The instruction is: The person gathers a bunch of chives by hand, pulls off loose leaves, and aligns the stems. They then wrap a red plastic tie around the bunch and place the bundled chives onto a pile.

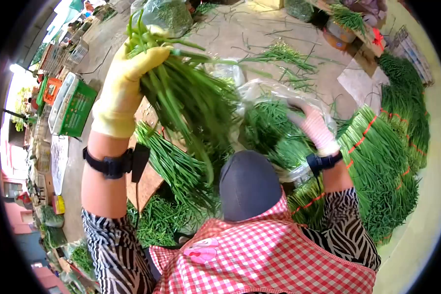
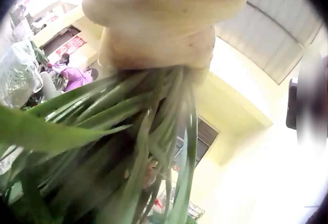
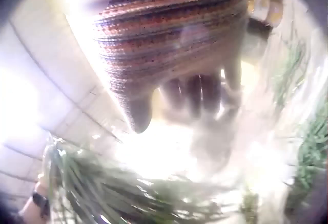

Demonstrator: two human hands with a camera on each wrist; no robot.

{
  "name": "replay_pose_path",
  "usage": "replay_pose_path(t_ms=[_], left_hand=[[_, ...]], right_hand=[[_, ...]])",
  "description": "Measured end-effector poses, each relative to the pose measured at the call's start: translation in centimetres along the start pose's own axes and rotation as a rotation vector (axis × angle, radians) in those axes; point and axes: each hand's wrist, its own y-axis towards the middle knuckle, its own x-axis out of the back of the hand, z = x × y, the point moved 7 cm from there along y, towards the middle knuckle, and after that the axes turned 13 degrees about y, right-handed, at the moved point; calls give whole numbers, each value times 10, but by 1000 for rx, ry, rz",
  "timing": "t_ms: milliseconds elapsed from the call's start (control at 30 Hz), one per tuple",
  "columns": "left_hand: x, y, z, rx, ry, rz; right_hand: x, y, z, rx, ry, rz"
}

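The left hand [image 1: 134, 68], in a yellow glove, grips a thick bunch of long green stalks [image 1: 181, 93], raised at upper left with the leaves hanging down to the right. In the left wrist view the yellow glove [image 2: 159, 24] closes round the stalks [image 2: 118, 132]. The right hand [image 1: 316, 125], in a striped knit glove, is over an open clear plastic bag [image 1: 264, 90] of cut greens [image 1: 274, 122]. Its fingers [image 3: 192, 93] point away, spread from the thumb and holding nothing, in the right wrist view; stalks [image 3: 128, 198] show below.
Tied bundles of green stalks [image 1: 372, 147] with orange bands lie at the right by the wall. Loose stalks [image 1: 181, 161] lie at lower left beside a brown board [image 1: 144, 181]. A green crate [image 1: 78, 110] stands at left. Scraps [image 1: 284, 54] litter the floor ahead.
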Motion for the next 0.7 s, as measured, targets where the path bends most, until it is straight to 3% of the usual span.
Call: replay_pose_path(t_ms=[33,67,100,133,167,200,267,367,400,433,467,533,600,667,700], left_hand=[[-2,-16,-12,20,43,-52],[-4,-33,-21,48,81,-98],[-7,-47,-35,31,139,-71],[-12,-67,-49,41,147,-72],[-6,-81,-53,32,148,-113],[3,-96,-58,26,156,-159],[26,-133,-75,-63,176,-371],[60,-182,-80,-84,110,-656],[76,-199,-75,-70,89,-682],[79,-212,-83,-97,118,-712],[85,-225,-93,-119,152,-753],[110,-247,-94,-210,295,-761],[126,-274,-83,-237,188,-693],[132,-322,-52,-125,220,-847],[134,-343,-31,-75,234,-915]], right_hand=[[-4,18,45,136,31,34],[-20,19,125,226,135,178],[-44,28,150,437,203,268],[-73,20,197,431,185,435],[-115,17,224,582,215,516],[-150,-2,260,499,342,715],[-218,-33,288,674,722,879],[-271,-60,329,587,739,906],[-293,-64,331,612,817,823],[-311,-73,335,518,1091,898],[-321,-79,344,528,1028,882],[-338,-80,360,550,921,878],[-357,-84,371,495,1207,1029],[-384,-80,380,410,1080,1087],[-390,-84,384,238,922,1144]])
